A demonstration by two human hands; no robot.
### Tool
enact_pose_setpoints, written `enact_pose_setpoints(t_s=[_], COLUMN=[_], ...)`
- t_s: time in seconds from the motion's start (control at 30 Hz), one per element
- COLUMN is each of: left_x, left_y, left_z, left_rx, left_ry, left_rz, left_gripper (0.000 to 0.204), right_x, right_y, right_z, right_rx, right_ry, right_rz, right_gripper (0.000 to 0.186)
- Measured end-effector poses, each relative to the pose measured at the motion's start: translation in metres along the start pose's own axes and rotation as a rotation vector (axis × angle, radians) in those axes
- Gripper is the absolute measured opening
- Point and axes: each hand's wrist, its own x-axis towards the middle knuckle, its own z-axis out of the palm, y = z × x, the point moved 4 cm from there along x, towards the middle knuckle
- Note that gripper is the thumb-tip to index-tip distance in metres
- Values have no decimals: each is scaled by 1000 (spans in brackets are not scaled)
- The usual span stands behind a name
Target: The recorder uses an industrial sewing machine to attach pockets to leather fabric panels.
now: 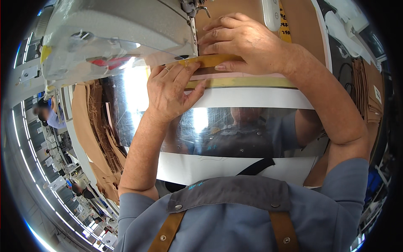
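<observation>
My left hand (170,92) lies with its fingers stretched out over a yellow-brown strip (218,60), just in front of the head of a sewing machine (121,29). My right hand (256,48) rests flat to the right of the needle area, its fingers spread over brown sheet material (226,7) and its thumb on the strip. Below that run a thin pink band (252,75) and a pale yellow band (252,82). The needle tip and the spot under the presser foot are hard to make out behind my hands.
A shiny metal plate (226,145) spans the table before me, with white sheet (252,98) beyond it. Brown cut pieces are stacked at left (90,122) and hang at right (367,90). A white rounded device (270,14) lies at the top. People work far left.
</observation>
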Motion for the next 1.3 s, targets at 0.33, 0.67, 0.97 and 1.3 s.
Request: enact_pose_setpoints(t_s=[0.33,0.67,0.97,1.3], left_x=[2,8,11,11], left_y=[2,6,6,8], left_z=[3,14,14,14], left_rx=[39,-24,-111,-120], left_ry=[-8,-104,-91,-102], left_rz=[-32,-207,-260,-274], left_gripper=[52,60,51,53], right_x=[4,30,37,36], right_y=[-1,36,34,31], right_z=[6,6,20,19], right_rx=[-27,-149,-319,-409], right_ry=[-31,106,112,66], right_rz=[25,302,325,330], right_gripper=[34,44,52,54])
